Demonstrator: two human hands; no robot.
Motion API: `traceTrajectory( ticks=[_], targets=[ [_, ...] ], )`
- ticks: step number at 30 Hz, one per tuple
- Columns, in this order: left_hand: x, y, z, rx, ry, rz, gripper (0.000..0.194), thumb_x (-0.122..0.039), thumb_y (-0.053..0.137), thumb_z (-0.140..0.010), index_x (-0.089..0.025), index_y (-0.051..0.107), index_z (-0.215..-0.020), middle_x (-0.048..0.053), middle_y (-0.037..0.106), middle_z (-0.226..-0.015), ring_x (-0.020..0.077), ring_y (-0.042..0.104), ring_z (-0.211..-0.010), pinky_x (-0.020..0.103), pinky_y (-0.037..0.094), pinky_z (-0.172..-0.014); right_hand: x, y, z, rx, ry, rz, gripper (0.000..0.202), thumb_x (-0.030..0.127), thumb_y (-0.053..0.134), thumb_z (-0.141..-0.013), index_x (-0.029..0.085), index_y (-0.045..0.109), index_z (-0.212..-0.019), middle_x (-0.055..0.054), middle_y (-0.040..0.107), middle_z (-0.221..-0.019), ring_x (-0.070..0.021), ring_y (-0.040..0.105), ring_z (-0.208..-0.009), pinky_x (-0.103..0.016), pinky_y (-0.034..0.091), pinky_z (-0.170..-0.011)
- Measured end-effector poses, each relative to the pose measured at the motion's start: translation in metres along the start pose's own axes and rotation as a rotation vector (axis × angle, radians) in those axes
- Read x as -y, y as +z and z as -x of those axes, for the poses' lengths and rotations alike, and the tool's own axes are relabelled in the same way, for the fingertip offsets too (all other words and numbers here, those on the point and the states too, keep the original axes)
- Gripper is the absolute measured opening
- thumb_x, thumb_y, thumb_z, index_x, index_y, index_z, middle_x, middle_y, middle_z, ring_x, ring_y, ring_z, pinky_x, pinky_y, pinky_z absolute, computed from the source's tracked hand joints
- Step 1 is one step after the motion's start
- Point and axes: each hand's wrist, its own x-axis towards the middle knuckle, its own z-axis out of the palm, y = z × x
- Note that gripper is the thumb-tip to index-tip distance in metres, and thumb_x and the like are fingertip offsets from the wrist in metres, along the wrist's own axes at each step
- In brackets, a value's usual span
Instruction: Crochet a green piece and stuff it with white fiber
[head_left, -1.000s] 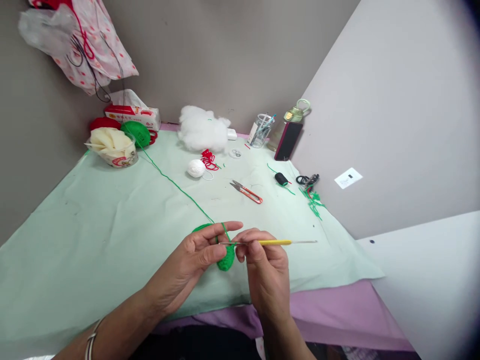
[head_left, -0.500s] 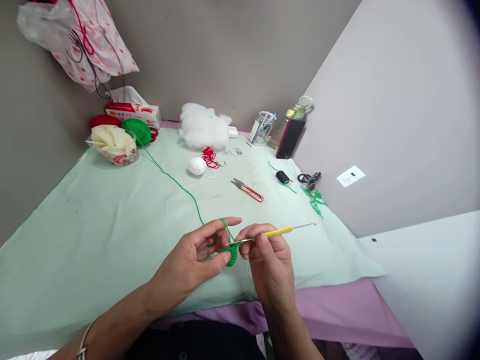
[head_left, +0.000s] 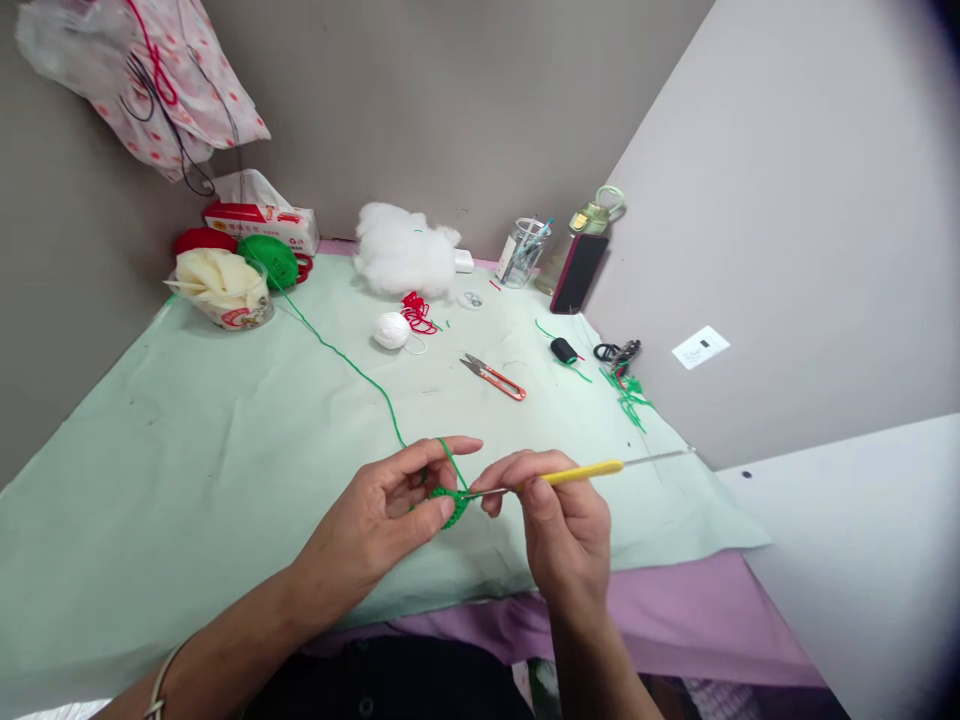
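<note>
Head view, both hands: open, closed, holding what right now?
Left hand: closed, pinching the green crocheted piece.
Right hand: closed, holding the yellow-handled crochet hook.

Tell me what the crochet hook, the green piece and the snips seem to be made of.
Crochet hook: yellow grip, probably smooth plastic or rubber; the thin grey shafts look like shiny metal.
Green piece: matte, soft-looking yarn, judging by its looped stitches; fibre unclear.
Snips: bare grey blades, probably steel; orange handles, perhaps painted metal or plastic.

Nothing legible, seemingly — tissue box [head_left: 261, 218] lettering blurred.
</note>
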Motion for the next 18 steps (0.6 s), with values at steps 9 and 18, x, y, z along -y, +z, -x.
traceTrajectory(
  ticks=[9, 18],
  targets=[
    [0.003, 0.007, 0.0, -0.168, 0.097, -0.147, 0.037, -0.022, 0.073, -0.087, -0.033, 0.075, -0.122, -0.002, 0.058, -0.094, 0.0137, 0.059, -0.091, 0.025, 0.05, -0.09, 0.003, 0.005, 0.007, 0.102, -0.493, 0.571, 0.02, 0.012, 0.05, -0.102, 0.018, 0.066, -0.112, -0.012, 0.076, -0.102, -0.0206, 0.071, -0.092, -0.033, 0.06, -0.073],
    [0.004, 0.014, 0.004, -0.177, 0.062, -0.032, 0.039, -0.028, 0.075, -0.088, -0.03, 0.073, -0.126, -0.001, 0.06, -0.088, 0.0152, 0.062, -0.094, 0.029, 0.051, -0.099, -0.005, 0.013, 0.014, -0.097, -0.372, 0.355, 0.024, 0.015, 0.049, -0.103, 0.025, 0.069, -0.113, -0.008, 0.078, -0.1, -0.0193, 0.071, -0.086, -0.035, 0.06, -0.071]
  ],
)
